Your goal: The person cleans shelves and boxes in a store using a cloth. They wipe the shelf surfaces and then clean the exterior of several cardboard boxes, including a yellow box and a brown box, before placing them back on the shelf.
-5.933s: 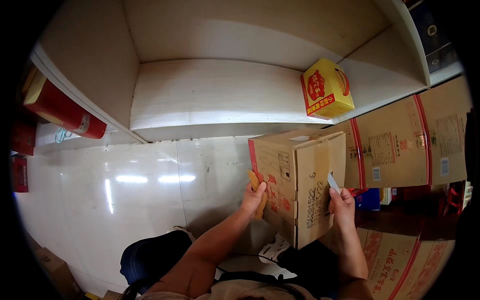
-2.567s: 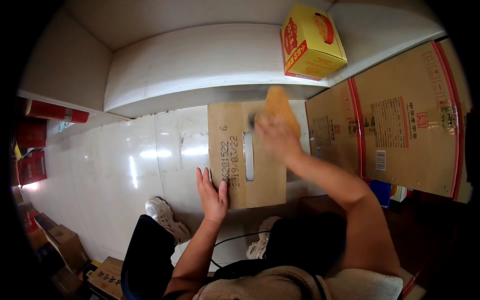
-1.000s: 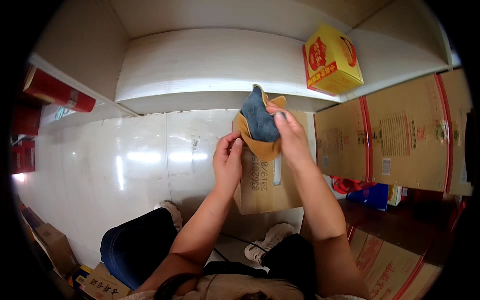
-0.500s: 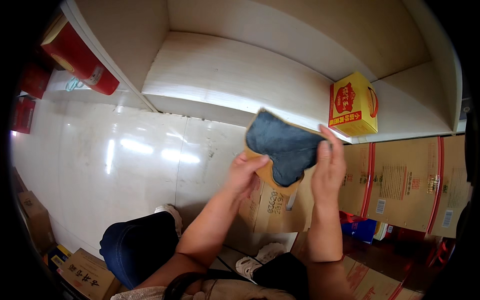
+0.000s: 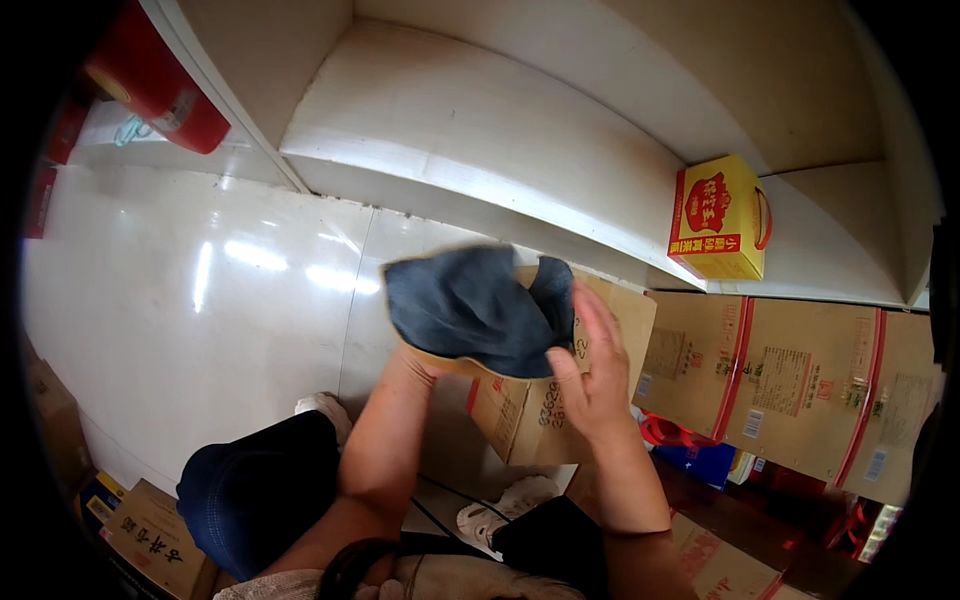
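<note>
A cloth (image 5: 470, 310), dark grey on its upper face and tan along its edge, is held up in front of me, creased and folded over at its right end. My left hand (image 5: 420, 362) supports it from below at the near left; its fingers are hidden under the cloth. At the right end, my right hand (image 5: 592, 375) has its thumb near the lower edge and its fingers along the side, with the cloth's border between them. Below the cloth stands a brown cardboard box (image 5: 535, 425), partly covered by it.
Ahead is a white shelf (image 5: 450, 115) with a yellow and red carton (image 5: 720, 220) at its right end. Brown cardboard boxes (image 5: 800, 390) line the right. A red box (image 5: 165, 85) sits at the upper left, and small boxes (image 5: 160, 535) lie at the lower left on glossy floor.
The cloth has moved left and turned, and its right part has folded over. Both hands moved left with it; the left hand's fingers have gone out of sight beneath.
</note>
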{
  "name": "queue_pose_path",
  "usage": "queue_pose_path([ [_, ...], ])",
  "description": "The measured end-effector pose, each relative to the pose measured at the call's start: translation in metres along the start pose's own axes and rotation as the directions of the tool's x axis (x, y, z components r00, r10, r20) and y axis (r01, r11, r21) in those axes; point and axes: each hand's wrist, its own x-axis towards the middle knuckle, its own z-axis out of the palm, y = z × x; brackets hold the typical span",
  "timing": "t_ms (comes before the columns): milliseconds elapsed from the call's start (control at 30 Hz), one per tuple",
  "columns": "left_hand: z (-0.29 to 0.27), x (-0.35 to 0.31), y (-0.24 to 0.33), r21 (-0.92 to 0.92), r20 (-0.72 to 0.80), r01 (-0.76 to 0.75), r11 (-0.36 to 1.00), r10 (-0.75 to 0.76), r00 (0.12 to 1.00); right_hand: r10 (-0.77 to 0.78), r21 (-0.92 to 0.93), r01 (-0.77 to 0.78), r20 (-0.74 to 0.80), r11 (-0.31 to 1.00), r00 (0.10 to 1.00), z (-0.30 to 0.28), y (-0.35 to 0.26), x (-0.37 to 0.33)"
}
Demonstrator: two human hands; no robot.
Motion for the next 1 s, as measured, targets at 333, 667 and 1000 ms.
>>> queue_pose_path([
  [333, 0.096, -0.052, -0.098, 0.829, 0.273, -0.376, 0.414, 0.288, 0.918, 0.372, -0.555, -0.309, 0.002, 0.773, 0.928, 0.023, 0.102, -0.101],
  [667, 0.119, 0.014, -0.11, 0.975, 0.221, -0.219, 0.041, -0.047, 0.974, 0.311, -0.53, -0.284, -0.041, 0.799, 0.95, 0.034, 0.107, -0.106],
  [1000, 0.097, -0.102, -0.06, 0.924, 0.111, -0.177, -0.339, -0.204, 0.973, 0.303, -0.527, -0.293, -0.071, 0.798, 0.95, 0.034, 0.113, -0.105],
])
